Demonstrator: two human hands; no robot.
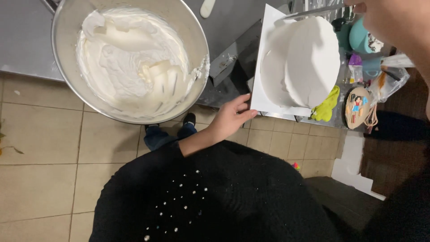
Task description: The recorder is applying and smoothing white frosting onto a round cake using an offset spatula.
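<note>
The left hand (pixel 230 117) sits at centre frame, fingers (pixel 245 99) loosely spread, tips touching the lower left edge of the white cake board (pixel 268 54). It is not gripping, just resting there. The board carries the white frosted cake (pixel 304 60), which fills the upper right of the frame, directly right of and above those fingertips. The right hand (pixel 389 24) comes in at the top right corner, very close to the lens and blurred; it seems to hold a long metal spatula (pixel 309 12) laid across the cake's top edge, long axis running left to right. Whether its fingers are curled tight around the handle cannot be told, as the frame edge cuts them off. The left hand is nearer the board; the right is nearer the cake. At upper left, a steel bowl (pixel 67 58) of whipped cream stands well apart. Small decorations at far right are hard to make out.
</note>
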